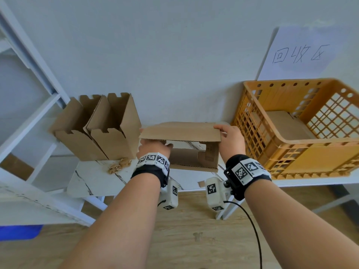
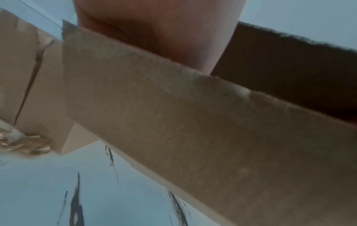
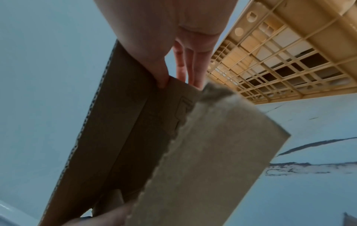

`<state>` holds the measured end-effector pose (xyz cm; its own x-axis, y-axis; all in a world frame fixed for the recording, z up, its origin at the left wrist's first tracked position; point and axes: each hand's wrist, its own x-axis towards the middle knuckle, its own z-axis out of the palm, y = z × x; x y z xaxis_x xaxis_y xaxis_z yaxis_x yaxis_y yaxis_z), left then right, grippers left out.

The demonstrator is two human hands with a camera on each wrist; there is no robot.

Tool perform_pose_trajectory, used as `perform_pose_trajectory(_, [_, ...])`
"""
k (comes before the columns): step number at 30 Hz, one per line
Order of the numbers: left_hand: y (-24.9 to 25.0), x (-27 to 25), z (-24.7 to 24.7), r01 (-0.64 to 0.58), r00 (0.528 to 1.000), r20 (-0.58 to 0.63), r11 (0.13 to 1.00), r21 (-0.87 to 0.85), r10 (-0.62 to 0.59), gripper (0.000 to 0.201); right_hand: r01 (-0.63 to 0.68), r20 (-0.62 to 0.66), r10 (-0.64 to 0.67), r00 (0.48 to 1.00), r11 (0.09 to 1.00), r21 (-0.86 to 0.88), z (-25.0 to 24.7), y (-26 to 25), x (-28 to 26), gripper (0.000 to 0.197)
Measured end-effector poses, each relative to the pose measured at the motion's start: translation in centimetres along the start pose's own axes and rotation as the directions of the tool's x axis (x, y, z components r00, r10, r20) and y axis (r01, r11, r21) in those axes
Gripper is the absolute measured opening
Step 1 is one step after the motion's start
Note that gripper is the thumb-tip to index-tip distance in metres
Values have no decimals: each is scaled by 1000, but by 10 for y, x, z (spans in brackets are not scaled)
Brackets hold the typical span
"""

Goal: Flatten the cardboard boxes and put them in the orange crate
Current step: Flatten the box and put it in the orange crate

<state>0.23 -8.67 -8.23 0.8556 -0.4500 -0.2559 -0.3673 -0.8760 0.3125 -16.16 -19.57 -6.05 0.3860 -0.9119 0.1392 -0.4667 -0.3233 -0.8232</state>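
Just above the marble table, between my two hands, hangs a brown cardboard box point(image 1: 180, 132), open at its ends and partly collapsed. My left hand point(image 1: 153, 147) grips its left end, with the thumb under the top panel. My right hand point(image 1: 230, 136) pinches the right edge. In the right wrist view the thumb point(image 3: 162, 79) presses the box point(image 3: 125, 137) from inside, with straight fingers behind the panel. The left wrist view shows my left hand point(image 2: 154, 30) behind a flap of the box point(image 2: 173, 114). To the right stands the orange crate point(image 1: 291, 152), holding a flat cardboard piece point(image 1: 285, 125).
Two upright open boxes point(image 1: 77, 129) point(image 1: 118, 123) stand at the table's left against the wall. Crumpled tape scraps point(image 1: 118, 166) lie before them on the marble table point(image 1: 93, 181). A white shelf frame point(image 1: 29, 113) rises at the left. A paper sign point(image 1: 303, 55) hangs above the crate.
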Motion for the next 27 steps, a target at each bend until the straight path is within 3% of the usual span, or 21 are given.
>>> perform_pose_trajectory(5, [-11, -2, -7, -70, 997, 38, 988, 138, 65, 31, -10, 19, 10, 1000, 1000, 5, 6, 0, -6, 32])
perform_pose_trajectory(9, [-7, -3, -13, -87, 996, 13, 981, 173, 86, 31, -186, 101, 181, 978, 981, 49, 9, -5, -10, 72])
perform_pose_trajectory(11, [-4, -4, -9, -81, 996, 31, 992, 101, 79, 32, -224, 89, 230, 969, 972, -71, 11, -6, -13, 79])
perform_pose_trajectory(12, [-2, -6, -10, -81, 996, 32, 995, 64, 79, 32, -210, 59, 227, 972, 954, -216, 13, -5, -15, 80])
perform_pose_trajectory(14, [-1, -8, -12, -78, 997, 4, 996, 47, 78, 30, -163, -21, 176, 984, 853, -495, 18, -2, -18, 82])
perform_pose_trajectory(16, [0, -6, -14, -71, 997, -10, 997, 11, 71, 33, -139, -76, 117, 990, 784, -605, 23, 0, -19, 87])
perform_pose_trajectory(18, [3, -11, -18, -56, 998, 13, 997, -56, 57, 33, -135, -97, 95, 991, 758, -638, 25, 2, -16, 89])
perform_pose_trajectory(21, [9, -18, -19, -93, 989, -128, 979, -182, 71, 29, -158, -110, 114, 987, 752, -640, 25, 1, -11, 95])
perform_pose_trajectory(23, [11, -19, -16, -67, 979, -205, 934, -350, -7, 34, -154, -98, 118, 988, 759, -632, 24, 0, -9, 99])
perform_pose_trajectory(27, [13, -16, -14, -44, 974, -217, 882, -469, -68, 23, -105, -68, 81, 994, 807, -581, 22, -2, -7, 85])
